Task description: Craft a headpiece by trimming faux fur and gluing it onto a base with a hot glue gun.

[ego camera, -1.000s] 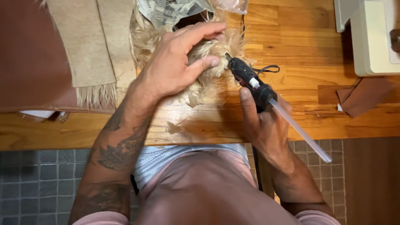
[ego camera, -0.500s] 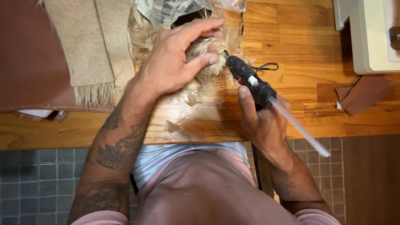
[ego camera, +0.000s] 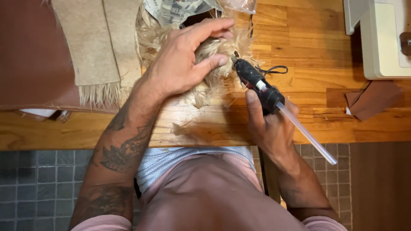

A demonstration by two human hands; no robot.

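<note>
I see bare table [ego camera: 299, 30] to the right of my right hand [ego camera: 267, 128], open from the near edge out to the far side; a hand could pass there. Further right a brown scrap [ego camera: 372, 99] and a white machine [ego camera: 385, 38] block the far right corner. My left hand [ego camera: 180, 64] covers the fibre bundle [ego camera: 214, 47], and the glue gun [ego camera: 257, 83] closes the gap on its right. To the left, beige cloth [ego camera: 90, 47] and brown leather [ego camera: 30, 51] fill the surface. A strip of bare wood [ego camera: 51, 132] runs along the near edge there. Loose fibres, I think, litter the wood between my arms.
</note>
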